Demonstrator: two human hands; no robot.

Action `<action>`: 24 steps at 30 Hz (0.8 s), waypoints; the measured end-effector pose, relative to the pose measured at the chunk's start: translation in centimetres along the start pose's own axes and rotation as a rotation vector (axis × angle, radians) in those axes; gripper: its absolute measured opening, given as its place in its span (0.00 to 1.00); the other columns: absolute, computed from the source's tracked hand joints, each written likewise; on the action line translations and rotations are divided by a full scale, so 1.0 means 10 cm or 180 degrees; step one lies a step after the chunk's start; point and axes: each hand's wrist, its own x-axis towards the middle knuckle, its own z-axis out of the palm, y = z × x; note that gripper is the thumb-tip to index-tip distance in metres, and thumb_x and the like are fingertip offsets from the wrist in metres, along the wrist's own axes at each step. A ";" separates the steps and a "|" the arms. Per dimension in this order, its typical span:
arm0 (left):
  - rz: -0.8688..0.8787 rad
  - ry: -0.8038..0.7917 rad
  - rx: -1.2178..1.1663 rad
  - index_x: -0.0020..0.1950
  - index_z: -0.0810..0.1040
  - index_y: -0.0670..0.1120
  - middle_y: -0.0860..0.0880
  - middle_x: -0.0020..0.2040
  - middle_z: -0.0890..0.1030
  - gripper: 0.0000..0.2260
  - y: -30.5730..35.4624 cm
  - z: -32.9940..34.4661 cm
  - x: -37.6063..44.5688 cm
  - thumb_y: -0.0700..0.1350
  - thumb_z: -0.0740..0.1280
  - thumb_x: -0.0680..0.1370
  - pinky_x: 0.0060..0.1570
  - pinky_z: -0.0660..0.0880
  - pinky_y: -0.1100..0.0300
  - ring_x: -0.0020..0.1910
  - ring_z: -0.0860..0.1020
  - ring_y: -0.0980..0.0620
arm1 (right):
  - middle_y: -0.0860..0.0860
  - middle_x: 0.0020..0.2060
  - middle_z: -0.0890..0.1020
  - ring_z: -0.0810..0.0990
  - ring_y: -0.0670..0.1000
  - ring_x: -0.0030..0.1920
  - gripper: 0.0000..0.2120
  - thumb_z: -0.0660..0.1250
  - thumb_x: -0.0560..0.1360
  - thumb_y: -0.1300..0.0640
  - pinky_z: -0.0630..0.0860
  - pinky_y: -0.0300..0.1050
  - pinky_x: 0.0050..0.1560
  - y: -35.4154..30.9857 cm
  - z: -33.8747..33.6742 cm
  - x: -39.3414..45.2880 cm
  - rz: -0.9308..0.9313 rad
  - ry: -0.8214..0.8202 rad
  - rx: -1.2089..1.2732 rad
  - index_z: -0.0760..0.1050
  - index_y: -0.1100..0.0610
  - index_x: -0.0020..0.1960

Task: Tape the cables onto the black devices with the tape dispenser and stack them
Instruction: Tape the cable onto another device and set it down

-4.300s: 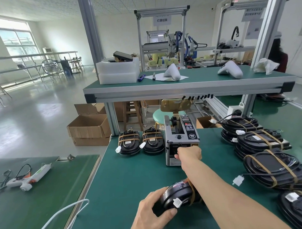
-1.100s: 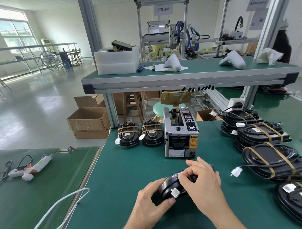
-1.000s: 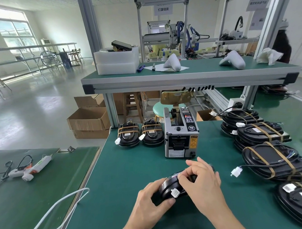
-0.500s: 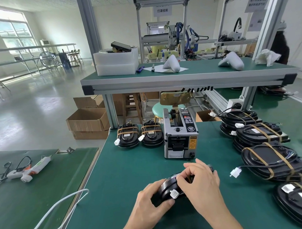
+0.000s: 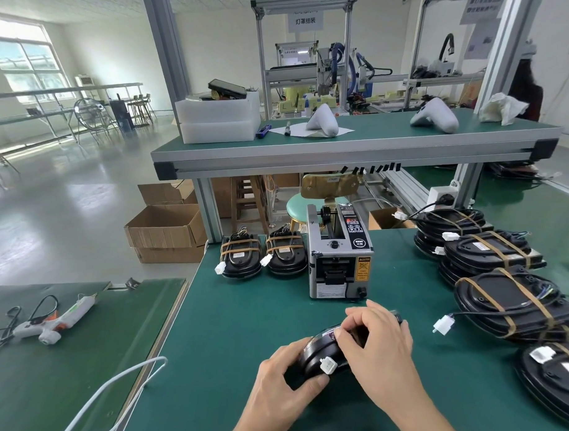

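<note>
Black device (image 5: 317, 353) low in the frame's centre on the green table (image 5: 248, 313), left hand (image 5: 276, 393) gripping its near-left edge, right hand (image 5: 378, 344) curled over its top with fingertips pinching there, tape dispenser (image 5: 339, 261) just beyond, taped devices (image 5: 505, 298) stacked at right

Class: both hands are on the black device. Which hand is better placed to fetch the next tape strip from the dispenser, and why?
Probably the right hand: it lies nearer the tape dispenser, while the left hand grips the black device and steadies it.
</note>
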 end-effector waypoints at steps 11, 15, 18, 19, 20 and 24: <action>0.0031 0.0014 0.0034 0.70 0.76 0.68 0.60 0.62 0.84 0.25 0.01 0.00 -0.01 0.55 0.77 0.76 0.65 0.77 0.55 0.65 0.81 0.52 | 0.38 0.48 0.77 0.71 0.43 0.61 0.07 0.72 0.76 0.51 0.48 0.58 0.79 -0.06 0.03 -0.02 0.0014 0.0229 -0.0015 0.73 0.44 0.45; 0.0025 0.0018 0.0033 0.70 0.77 0.67 0.60 0.62 0.84 0.24 0.01 0.00 0.00 0.55 0.78 0.75 0.64 0.77 0.55 0.64 0.81 0.52 | 0.39 0.50 0.77 0.70 0.42 0.61 0.05 0.70 0.78 0.53 0.46 0.56 0.80 -0.09 0.02 -0.04 0.0039 0.0218 -0.0072 0.74 0.45 0.48; 0.0018 0.0005 0.0031 0.70 0.77 0.66 0.59 0.61 0.84 0.23 0.01 0.01 0.00 0.56 0.78 0.76 0.63 0.77 0.55 0.63 0.82 0.52 | 0.37 0.52 0.77 0.71 0.42 0.63 0.06 0.67 0.80 0.55 0.45 0.53 0.79 -0.09 0.01 -0.04 0.0097 0.0265 -0.0053 0.75 0.44 0.51; 0.0016 -0.0001 0.0013 0.69 0.78 0.65 0.58 0.60 0.85 0.23 0.01 0.01 -0.01 0.57 0.78 0.76 0.63 0.78 0.55 0.62 0.82 0.52 | 0.36 0.52 0.78 0.71 0.42 0.63 0.07 0.66 0.80 0.56 0.46 0.53 0.79 -0.08 0.00 -0.04 0.0084 0.0266 -0.0043 0.76 0.43 0.52; 0.0013 -0.0001 0.0001 0.69 0.78 0.64 0.58 0.59 0.85 0.22 0.01 0.01 0.00 0.57 0.78 0.76 0.62 0.78 0.54 0.61 0.83 0.51 | 0.35 0.53 0.78 0.70 0.41 0.64 0.08 0.66 0.81 0.55 0.47 0.52 0.79 -0.07 -0.01 -0.03 0.0072 0.0251 -0.0023 0.76 0.42 0.53; 0.0011 -0.0032 -0.0008 0.68 0.79 0.61 0.56 0.57 0.85 0.22 0.00 0.02 0.01 0.62 0.77 0.76 0.60 0.79 0.55 0.59 0.83 0.49 | 0.34 0.49 0.79 0.70 0.38 0.62 0.06 0.64 0.82 0.49 0.48 0.55 0.79 -0.05 -0.09 0.00 0.0118 0.0134 0.0032 0.76 0.38 0.55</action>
